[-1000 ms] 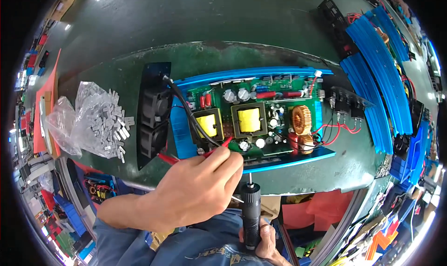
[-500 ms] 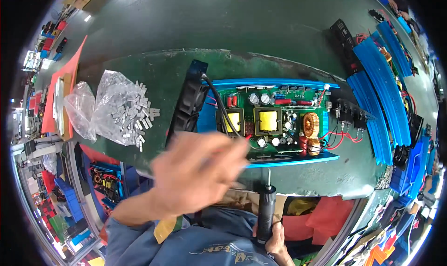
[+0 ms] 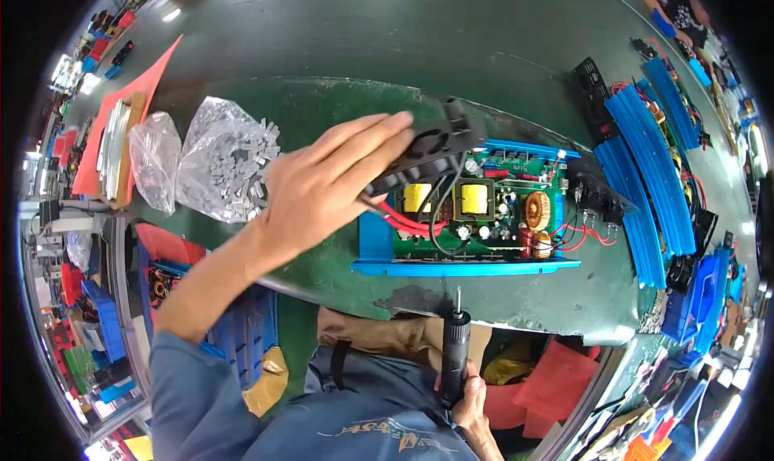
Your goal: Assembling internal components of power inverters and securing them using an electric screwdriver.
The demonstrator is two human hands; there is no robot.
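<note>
My left hand (image 3: 310, 187) grips a black fan panel (image 3: 439, 142), its fingers stretched along the top and the thumb hidden beneath. The panel is tilted over the left part of an open blue metal housing (image 3: 468, 267). Red wires (image 3: 407, 221) and a black cable run from under the panel to the green circuit board (image 3: 508, 195), which carries yellow transformers (image 3: 473, 200) and copper coils (image 3: 538, 209). Below the housing, my right hand (image 3: 470, 404) is wrapped round a black electric screwdriver (image 3: 456, 348), its bit pointing away from me.
A clear plastic bag (image 3: 211, 130) with many small grey pieces lies at left, beside an orange-red sheet (image 3: 153, 78). More blue housings (image 3: 649, 171) are stacked at right, near a black end panel (image 3: 601, 191) wired to the board. The bench's front edge (image 3: 516, 325) runs close to the screwdriver.
My left hand has moved up and taken hold of the fan panel, which has shifted right and tilted over the board. The red wires now show. My right hand still holds the screwdriver.
</note>
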